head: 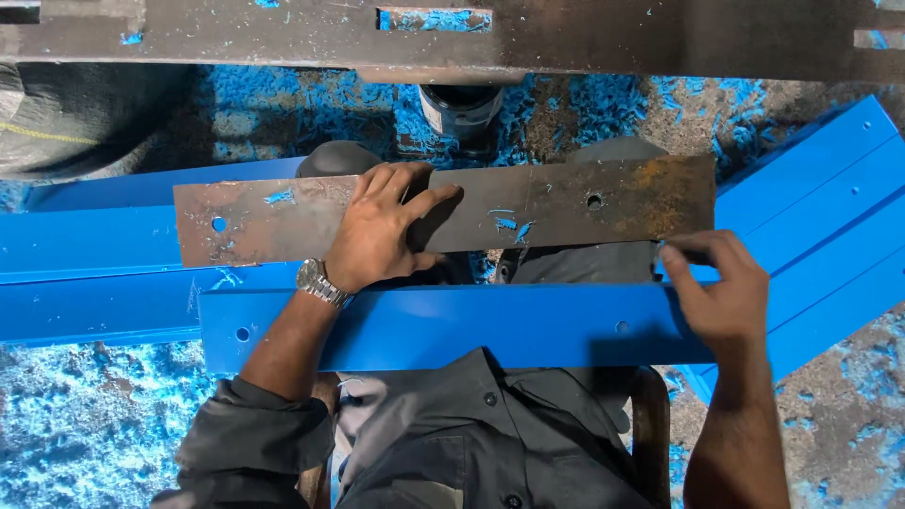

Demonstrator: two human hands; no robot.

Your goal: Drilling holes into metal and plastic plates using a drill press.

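A rusty flat metal plate [566, 203] with small holes lies across my lap, reaching from left to right. My left hand [382, 231], a metal watch on its wrist, rests flat on the plate's middle with fingers spread. Below it a long blue metal strip [471, 325] with holes near its ends lies parallel to the plate. My right hand [721, 292] pinches the far right end of this blue strip between thumb and fingers, just under the plate's right corner.
More blue strips are stacked at the left [85, 254] and fan out at the right [820, 198]. A dark machine beam [613, 38] spans the top with a cylindrical part [460, 108] below it. Blue shavings [85, 424] cover the floor.
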